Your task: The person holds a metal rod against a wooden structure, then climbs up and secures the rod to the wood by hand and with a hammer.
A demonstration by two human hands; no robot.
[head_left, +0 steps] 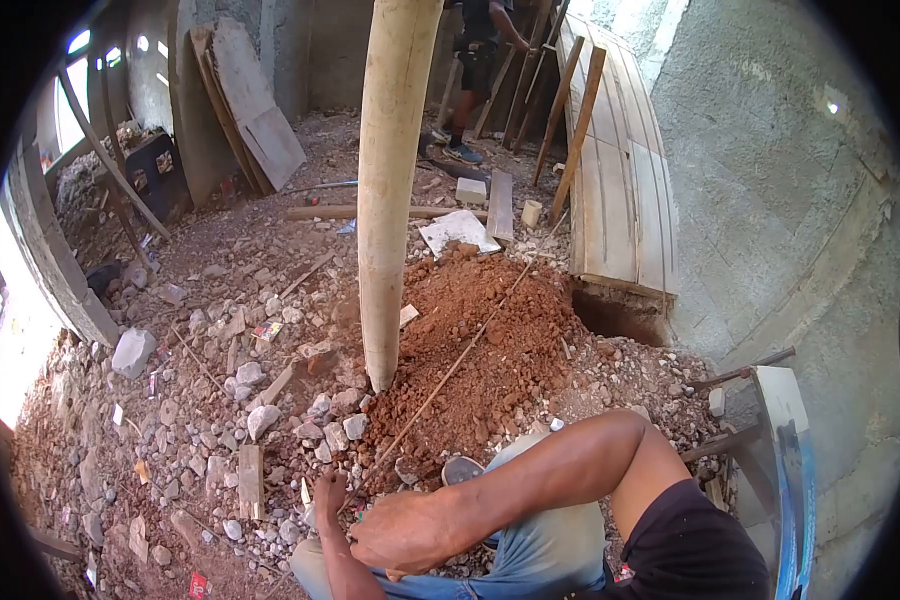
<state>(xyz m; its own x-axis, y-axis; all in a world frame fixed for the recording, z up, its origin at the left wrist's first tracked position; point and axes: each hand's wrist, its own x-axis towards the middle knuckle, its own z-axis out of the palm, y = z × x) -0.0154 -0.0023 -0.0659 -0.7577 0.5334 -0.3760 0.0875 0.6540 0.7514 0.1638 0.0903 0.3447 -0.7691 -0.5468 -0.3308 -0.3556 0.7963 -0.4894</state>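
My left hand point(329, 494) is closed, low in the view, beside the near end of a long thin rod point(457, 362). What it grips, if anything, is hidden. A small pale piece point(307, 493) shows at its left edge. My right hand point(402, 532) shows its back, close to the left wrist; its fingers are out of sight. Slanting up to the right, the rod crosses a mound of reddish-brown soil point(510, 335). Beyond my hands a thick pale pole point(385, 190) stands almost upright, its lower end on the rubble near the mound.
Stones and rubble point(205, 420) cover the ground. A hole point(615, 318) opens below wooden panels point(605, 190) leaning on the grey wall point(760, 190). Another person point(477, 70) stands at the back. A blue-edged board point(785, 450) stands close on my right.
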